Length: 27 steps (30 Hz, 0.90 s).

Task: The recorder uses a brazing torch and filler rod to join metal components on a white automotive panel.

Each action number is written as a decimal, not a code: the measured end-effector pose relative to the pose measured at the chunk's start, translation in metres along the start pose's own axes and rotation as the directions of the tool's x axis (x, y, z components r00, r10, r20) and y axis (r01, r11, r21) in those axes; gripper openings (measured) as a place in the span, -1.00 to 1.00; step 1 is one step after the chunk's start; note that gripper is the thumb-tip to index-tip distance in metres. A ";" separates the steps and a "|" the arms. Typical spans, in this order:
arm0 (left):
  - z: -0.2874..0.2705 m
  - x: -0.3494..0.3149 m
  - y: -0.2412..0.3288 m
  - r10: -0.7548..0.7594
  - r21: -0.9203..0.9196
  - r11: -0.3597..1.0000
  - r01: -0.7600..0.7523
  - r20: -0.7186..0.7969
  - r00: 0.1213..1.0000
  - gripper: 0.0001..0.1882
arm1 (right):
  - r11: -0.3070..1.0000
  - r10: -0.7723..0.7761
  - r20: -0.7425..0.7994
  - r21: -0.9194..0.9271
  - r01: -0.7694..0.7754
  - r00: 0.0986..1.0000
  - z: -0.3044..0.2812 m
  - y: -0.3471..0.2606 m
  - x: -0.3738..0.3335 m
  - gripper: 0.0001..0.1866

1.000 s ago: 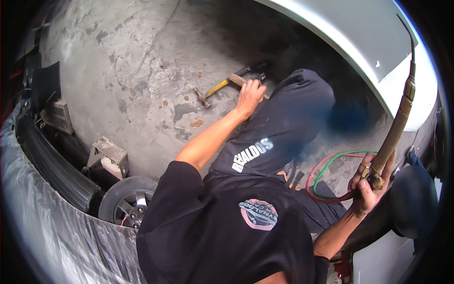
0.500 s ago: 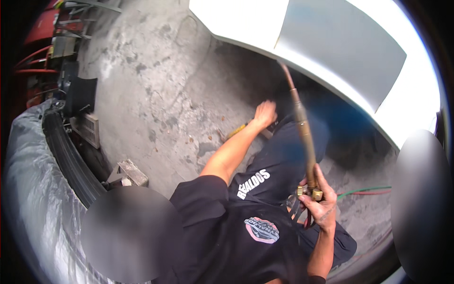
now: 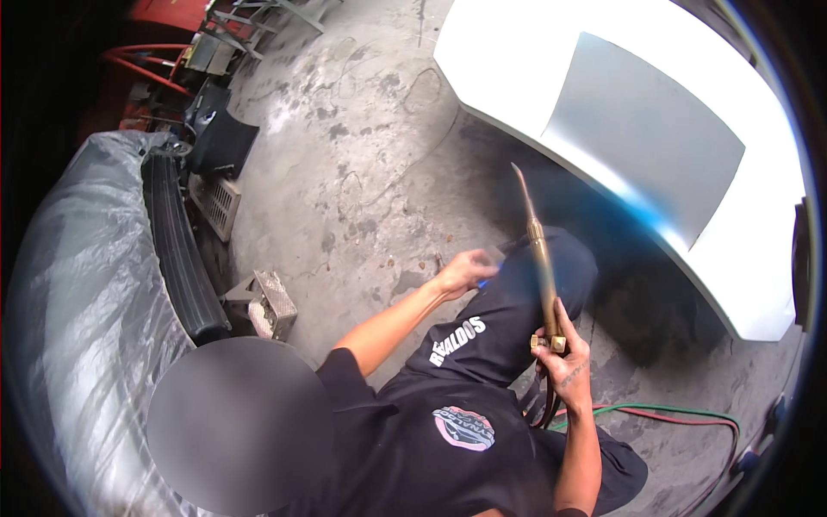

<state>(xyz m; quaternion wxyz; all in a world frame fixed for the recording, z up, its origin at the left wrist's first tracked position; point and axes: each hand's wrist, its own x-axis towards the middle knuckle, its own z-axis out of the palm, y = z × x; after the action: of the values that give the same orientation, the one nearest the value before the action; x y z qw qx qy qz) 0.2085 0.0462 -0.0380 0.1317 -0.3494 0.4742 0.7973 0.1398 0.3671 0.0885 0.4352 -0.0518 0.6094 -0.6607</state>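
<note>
My right hand [image 3: 567, 362] grips a brass gas torch [image 3: 544, 269] near its valve knobs, the fingers wrapped around the lower end. The torch stands nearly upright in the picture, its thin copper-coloured tip pointing away from me and a little left. No flame can be made out at the tip. Over my bent knee, my left hand [image 3: 465, 272] is closed, slightly blurred, with a small blue bit showing by the fingers; what it holds I cannot make out. Past the torch tip lies a white car body panel [image 3: 508, 108] with a grey patch [image 3: 650, 129].
Green and red hoses [image 3: 672, 414] run across the concrete floor [image 3: 370, 129] at right. Along the left, clear plastic sheeting [image 3: 82, 284] covers a large object beside a black ribbed strip [image 3: 181, 250]. A metal step block [image 3: 274, 306] and a black piece [image 3: 224, 146] are near it.
The view has shifted, so the white panel appears farther right and more of the hoses shows. My left hand has drawn back from near a yellow-handled tool on the floor to my knee.
</note>
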 end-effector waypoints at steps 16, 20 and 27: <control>0.207 -0.181 0.010 0.382 0.316 0.879 -0.358 -0.016 0.924 -0.77 | 0.950 -0.209 0.209 0.273 0.149 0.955 -0.022 -0.028 -0.023 -0.06; 0.226 -0.181 -0.012 0.403 0.226 0.907 -0.355 -0.224 0.887 -0.80 | 0.953 -0.241 0.249 0.244 0.180 0.938 -0.019 -0.023 -0.023 -0.09; 0.223 -0.174 -0.020 0.452 0.142 0.892 -0.429 -0.286 0.845 -0.87 | 0.969 -0.206 0.258 0.191 0.160 0.944 -0.007 -0.021 -0.016 -0.09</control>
<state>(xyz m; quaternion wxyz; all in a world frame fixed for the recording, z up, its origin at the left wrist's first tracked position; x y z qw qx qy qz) 0.2484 0.2666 0.1353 -0.1188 -0.3474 0.5849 0.7232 0.1346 0.3800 0.1116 0.4552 -0.1630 0.4778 -0.7335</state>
